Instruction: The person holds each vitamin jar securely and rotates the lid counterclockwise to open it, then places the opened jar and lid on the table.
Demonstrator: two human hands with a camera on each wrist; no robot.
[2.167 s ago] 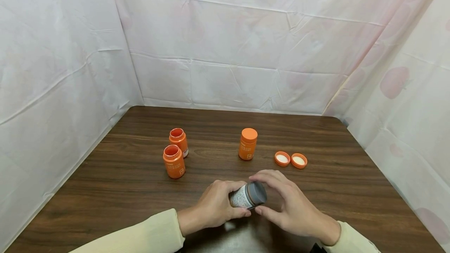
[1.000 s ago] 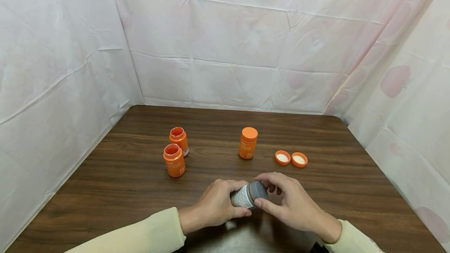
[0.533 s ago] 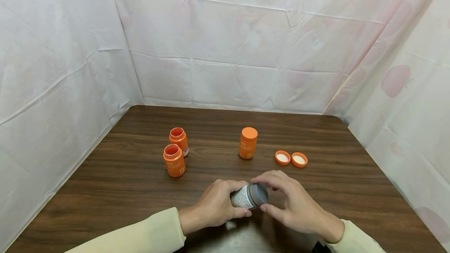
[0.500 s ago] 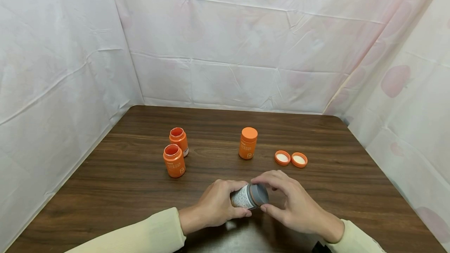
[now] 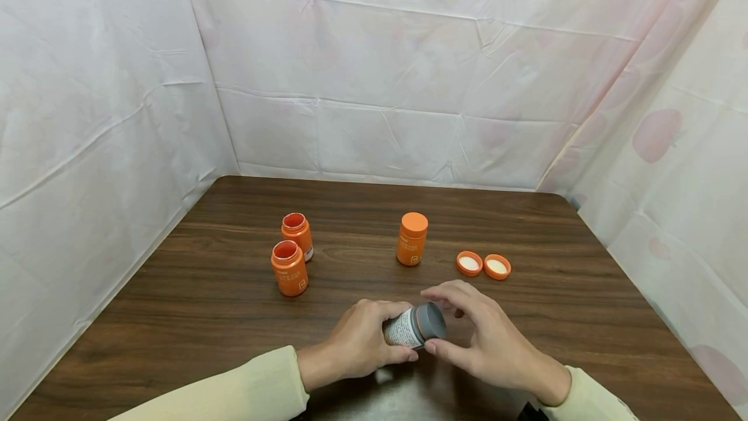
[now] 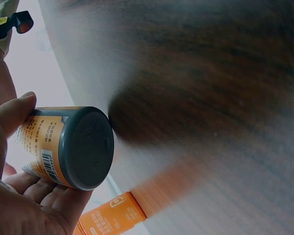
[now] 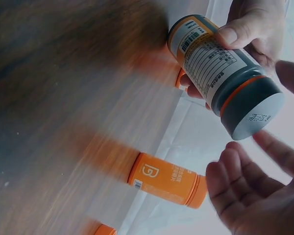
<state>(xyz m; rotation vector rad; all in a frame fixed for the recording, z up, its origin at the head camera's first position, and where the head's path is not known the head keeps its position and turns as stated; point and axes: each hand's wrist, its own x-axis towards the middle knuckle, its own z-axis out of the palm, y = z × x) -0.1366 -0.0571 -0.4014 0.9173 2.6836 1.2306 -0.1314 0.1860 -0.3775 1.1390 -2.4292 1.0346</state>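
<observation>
Head view, position: grey bottle [image 5: 400,329] between the two hands, near the front of the table [image 5: 561,317], tilted with its grey cap [image 5: 432,321] toward the right; contact between base and table cannot be told.
Left hand [image 5: 361,338]: fingers and thumb wrapped round the bottle's body, cap end left free.
Right hand [image 5: 487,335]: fingers parted and loosely bent about the cap, no firm hold; thumb tip at its near edge, touch uncertain.
Step, as judged: turning the cap in short strokes, the right hand between grips.
Good practice: keep the left hand firm so the body does not spin; set right thumb and fingers on opposite sides of the cap, turn about the bottle's long axis, release, regrip; avoid squeezing or tipping further, as contents, if any, are hidden.
Bottle, right wrist view: dark grey; white label [image 7: 215,66] with ruled lines and small print; barcode [image 7: 190,42] toward the base; thin orange ring [image 7: 236,94] below the cap.
Cap top: flat, paler under the light, small printed mark.
Bottle, left wrist view: round grey base [image 6: 88,149], faintly embossed.
</observation>
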